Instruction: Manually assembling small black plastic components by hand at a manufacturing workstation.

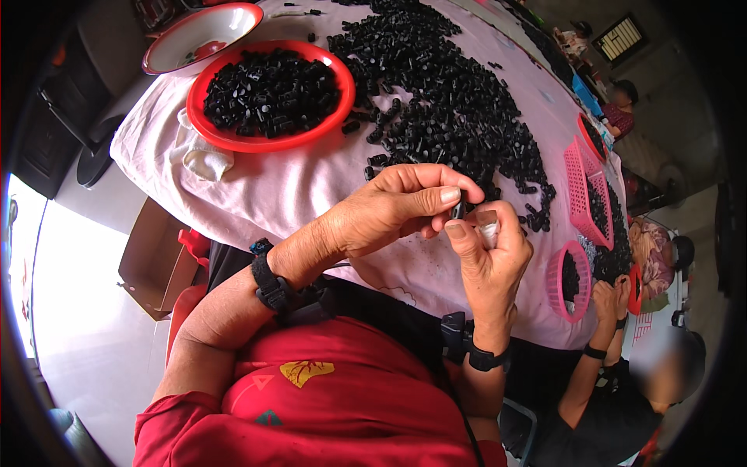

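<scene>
My left hand (393,204) pinches a small black cylindrical plastic part (459,208) between thumb and fingers. Close against it, my right hand (496,261) is closed, its thumb and fingers around a small white wad (489,232) whose kind I cannot make out. A brownish strip covers a fingertip of that hand. Just beyond both hands spreads a large heap of similar black parts (436,101) on the pink cloth (311,187). More of these parts (272,92) fill a red basin (233,142) at the far left.
Behind the basin stands a white enamel bowl with a red rim (167,56). A crumpled white cloth (206,159) lies at the table's left edge, above a cardboard box (156,261). Pink baskets (577,187) stand at right, near a co-worker's hands (609,302).
</scene>
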### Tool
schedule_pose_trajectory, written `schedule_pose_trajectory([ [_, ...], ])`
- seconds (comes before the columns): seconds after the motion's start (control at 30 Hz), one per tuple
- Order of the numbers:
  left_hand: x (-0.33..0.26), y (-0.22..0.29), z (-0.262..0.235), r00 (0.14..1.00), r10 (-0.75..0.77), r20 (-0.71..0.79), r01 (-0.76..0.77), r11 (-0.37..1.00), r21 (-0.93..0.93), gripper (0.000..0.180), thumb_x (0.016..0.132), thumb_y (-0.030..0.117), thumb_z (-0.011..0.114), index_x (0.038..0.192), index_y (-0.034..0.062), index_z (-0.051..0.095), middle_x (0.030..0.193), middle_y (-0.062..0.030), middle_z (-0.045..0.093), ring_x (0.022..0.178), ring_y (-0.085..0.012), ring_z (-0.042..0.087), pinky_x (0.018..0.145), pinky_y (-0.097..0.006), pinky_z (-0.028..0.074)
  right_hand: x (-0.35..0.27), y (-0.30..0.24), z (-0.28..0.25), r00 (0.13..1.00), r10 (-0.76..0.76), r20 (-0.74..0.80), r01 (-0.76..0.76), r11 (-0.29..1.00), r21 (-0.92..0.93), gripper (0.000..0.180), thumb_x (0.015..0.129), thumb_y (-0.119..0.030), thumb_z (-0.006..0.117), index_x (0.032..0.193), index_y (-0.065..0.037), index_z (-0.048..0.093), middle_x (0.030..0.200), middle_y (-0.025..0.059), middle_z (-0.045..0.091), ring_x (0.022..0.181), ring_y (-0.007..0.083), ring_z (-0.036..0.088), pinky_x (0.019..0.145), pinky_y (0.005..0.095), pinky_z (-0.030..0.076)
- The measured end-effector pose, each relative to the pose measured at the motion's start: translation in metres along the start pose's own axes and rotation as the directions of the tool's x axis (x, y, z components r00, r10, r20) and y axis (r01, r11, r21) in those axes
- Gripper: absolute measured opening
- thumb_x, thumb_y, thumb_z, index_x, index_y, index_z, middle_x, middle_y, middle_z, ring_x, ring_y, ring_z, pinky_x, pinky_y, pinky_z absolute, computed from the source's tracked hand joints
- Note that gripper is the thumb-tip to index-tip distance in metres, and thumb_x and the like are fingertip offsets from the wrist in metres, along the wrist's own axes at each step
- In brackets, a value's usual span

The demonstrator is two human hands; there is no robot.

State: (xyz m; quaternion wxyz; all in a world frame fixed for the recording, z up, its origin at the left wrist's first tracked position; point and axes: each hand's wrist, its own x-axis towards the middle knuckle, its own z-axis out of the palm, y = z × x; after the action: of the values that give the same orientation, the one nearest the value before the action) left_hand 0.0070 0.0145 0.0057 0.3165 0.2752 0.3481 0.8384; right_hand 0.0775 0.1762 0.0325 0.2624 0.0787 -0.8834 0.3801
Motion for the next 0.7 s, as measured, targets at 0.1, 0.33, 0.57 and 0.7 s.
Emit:
schedule_pose_trajectory([
  [0.1, -0.0007, -0.0004, 0.0006, 0.999, -0.02, 0.047, 0.022, 1.0, -0.022, 0.035, 0.096, 0.029, 0.057, 0.12, 0.003, 0.06, 0.089, 0.0016, 0.058, 0.074, -0.0045, 0.049, 0.065, -0.02, 0.04, 0.0011, 0.0016, 0.0039, 0.999, -0.041, 0.0, 0.041, 0.999, -0.031, 0.045, 0.075, -0.043, 0.08, 0.083, -0.004, 0.058, 0.064, 0.0064, 0.061, 0.054, 0.0152, 0.059, 0.049, 0.0292, 0.045],
  [0.33, -0.0006, -0.0017, 0.0003, 0.998, -0.05, 0.032, 0.05, 0.999, -0.011, 0.037, 0.096, 0.03, 0.057, 0.121, 0.0027, 0.061, 0.086, 0.0032, 0.056, 0.073, -0.0041, 0.046, 0.065, -0.02, 0.038, 0.0004, 0.0055, 0.0055, 0.999, -0.05, -0.014, 0.049, 0.996, -0.075, 0.047, 0.074, -0.048, 0.078, 0.082, -0.005, 0.058, 0.065, 0.0077, 0.062, 0.056, 0.0209, 0.062, 0.05, 0.0323, 0.047],
  [0.57, -0.0001, -0.0041, 0.0015, 0.998, -0.065, 0.006, 0.065, 0.998, -0.012, 0.037, 0.095, 0.031, 0.058, 0.12, 0.0034, 0.062, 0.086, 0.0046, 0.056, 0.072, -0.0033, 0.045, 0.064, -0.02, 0.037, -0.0001, 0.0069, 0.0059, 0.995, -0.099, -0.015, 0.094, 0.972, -0.217, 0.05, 0.073, -0.053, 0.076, 0.079, -0.007, 0.057, 0.063, 0.0078, 0.06, 0.054, 0.0247, 0.061, 0.049, 0.0342, 0.045],
  [0.7, -0.001, -0.0033, 0.0004, 0.998, -0.061, 0.012, 0.062, 0.998, -0.012, 0.037, 0.095, 0.032, 0.059, 0.119, 0.004, 0.062, 0.087, 0.0045, 0.057, 0.071, -0.0031, 0.045, 0.064, -0.02, 0.037, -0.0005, 0.0069, 0.0045, 0.996, -0.089, -0.018, 0.081, 0.961, -0.265, 0.05, 0.073, -0.054, 0.075, 0.078, -0.007, 0.057, 0.063, 0.0077, 0.06, 0.054, 0.0252, 0.061, 0.048, 0.0344, 0.045],
])
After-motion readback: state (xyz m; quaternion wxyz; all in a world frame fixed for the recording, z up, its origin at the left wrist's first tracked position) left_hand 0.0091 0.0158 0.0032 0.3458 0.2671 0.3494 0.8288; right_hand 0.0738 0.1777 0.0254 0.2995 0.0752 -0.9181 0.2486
